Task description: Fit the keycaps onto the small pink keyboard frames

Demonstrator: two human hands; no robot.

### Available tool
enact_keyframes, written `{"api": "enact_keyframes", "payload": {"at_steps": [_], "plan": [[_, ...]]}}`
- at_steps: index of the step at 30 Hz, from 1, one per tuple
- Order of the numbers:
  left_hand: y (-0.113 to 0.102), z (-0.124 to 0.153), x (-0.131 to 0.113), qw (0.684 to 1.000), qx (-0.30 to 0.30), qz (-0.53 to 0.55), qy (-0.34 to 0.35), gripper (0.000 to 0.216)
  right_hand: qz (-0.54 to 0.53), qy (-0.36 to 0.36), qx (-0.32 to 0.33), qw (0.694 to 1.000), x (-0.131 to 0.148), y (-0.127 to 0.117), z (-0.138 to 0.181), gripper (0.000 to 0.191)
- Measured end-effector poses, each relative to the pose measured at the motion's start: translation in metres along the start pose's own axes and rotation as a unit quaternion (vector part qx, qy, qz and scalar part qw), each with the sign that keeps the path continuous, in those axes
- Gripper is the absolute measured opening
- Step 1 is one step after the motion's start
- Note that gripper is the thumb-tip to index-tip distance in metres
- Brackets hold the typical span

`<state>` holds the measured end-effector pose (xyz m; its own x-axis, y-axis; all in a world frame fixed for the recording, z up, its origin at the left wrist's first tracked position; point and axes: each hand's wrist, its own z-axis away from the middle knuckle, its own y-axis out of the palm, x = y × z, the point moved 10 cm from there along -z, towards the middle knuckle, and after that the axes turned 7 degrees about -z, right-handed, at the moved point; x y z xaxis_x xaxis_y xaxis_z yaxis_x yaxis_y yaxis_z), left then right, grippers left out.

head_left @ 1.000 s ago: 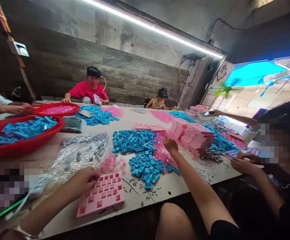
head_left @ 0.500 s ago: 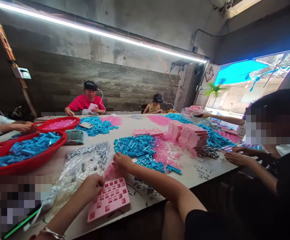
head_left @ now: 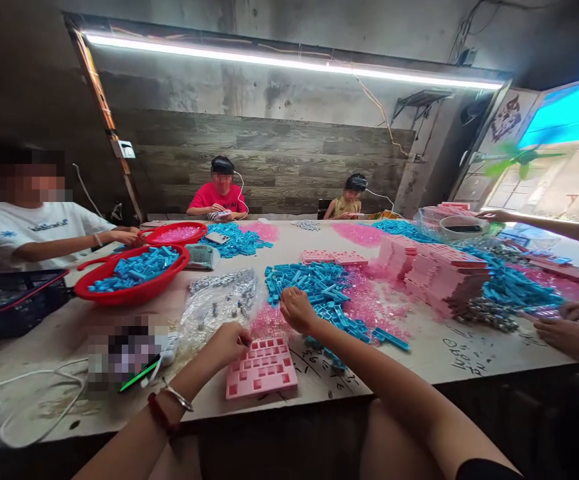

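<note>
A pink panel with rows of square holes point(head_left: 262, 385) lies flat near the table's front edge. My left hand point(head_left: 226, 345) is at its upper left corner, fingers curled; whatever they hold is hidden. Just beyond the panel, my right hand point(head_left: 298, 311) bends down with fingers drawn together, beside small clear pink pieces point(head_left: 268, 321) and a heap of blue plastic pieces point(head_left: 314, 280). I cannot make out anything in its fingertips. A clear plastic bag point(head_left: 219, 303) with small grey parts lies left of my right hand, behind my left.
Stacked pink panels point(head_left: 442, 273) stand right of the blue heap, with small metallic parts point(head_left: 489, 315) beside them. Red baskets point(head_left: 134, 293) sit at left. A white cable point(head_left: 44, 377) crosses the front left table. Co-workers sit around the table; one co-worker's hands point(head_left: 564, 333) rest at right.
My view has turned left, so the scene sits further right and a co-worker at left now shows. Both my hands stay about the same place by the panel.
</note>
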<state>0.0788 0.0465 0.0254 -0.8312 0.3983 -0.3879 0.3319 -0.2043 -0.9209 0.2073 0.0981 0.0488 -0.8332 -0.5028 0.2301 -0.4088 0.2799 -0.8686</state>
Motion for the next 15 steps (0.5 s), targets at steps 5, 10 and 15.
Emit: {"api": "enact_keyframes", "payload": {"at_steps": [5,10,15], "plan": [[-0.002,-0.001,0.000,0.999,-0.014,-0.033,-0.002,0.033,-0.103,-0.075,0.056,0.990,0.045,-0.016,0.023,0.029],[0.001,-0.002,0.003,1.000,-0.009,-0.017,-0.004,0.030,-0.085,-0.096,0.164,0.978,0.077,-0.005,0.063,0.035],[-0.003,0.000,0.001,0.998,-0.051,-0.018,0.019,0.027,-0.067,-0.175,0.149,0.971,0.094,-0.001,0.075,0.026]]}}
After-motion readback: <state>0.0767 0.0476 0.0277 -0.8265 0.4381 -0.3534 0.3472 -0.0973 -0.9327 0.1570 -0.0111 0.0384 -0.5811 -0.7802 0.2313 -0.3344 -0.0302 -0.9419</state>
